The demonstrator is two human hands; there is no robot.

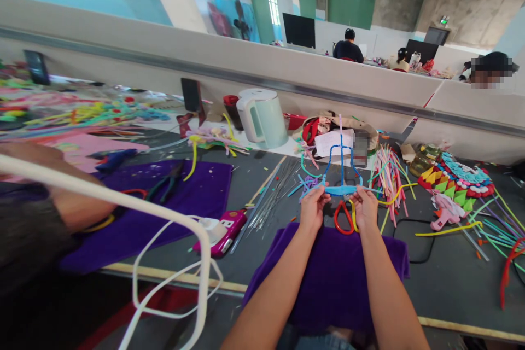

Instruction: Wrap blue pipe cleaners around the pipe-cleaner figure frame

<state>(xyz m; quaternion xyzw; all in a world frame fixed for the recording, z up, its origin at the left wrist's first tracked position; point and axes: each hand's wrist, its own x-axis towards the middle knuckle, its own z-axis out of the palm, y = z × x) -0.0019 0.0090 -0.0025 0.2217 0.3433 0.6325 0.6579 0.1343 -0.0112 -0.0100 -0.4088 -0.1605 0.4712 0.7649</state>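
My left hand pinches the left end of the light-blue bottom bar of a blue pipe-cleaner frame. At the bar's right end, my right hand closes its fingers on the same frame. A bell-like twisted outline and an upright stem with a lilac tip rise from the bar. Just beneath the bar, between my hands, lie scissors with red and yellow handles. A folded purple cloth is under my forearms.
Left of me, a co-worker's arm reaches over another purple cloth with pliers. A white cable crosses the foreground. A kettle, metal wires, pink pipe cleaners and a pink glue gun lie around.
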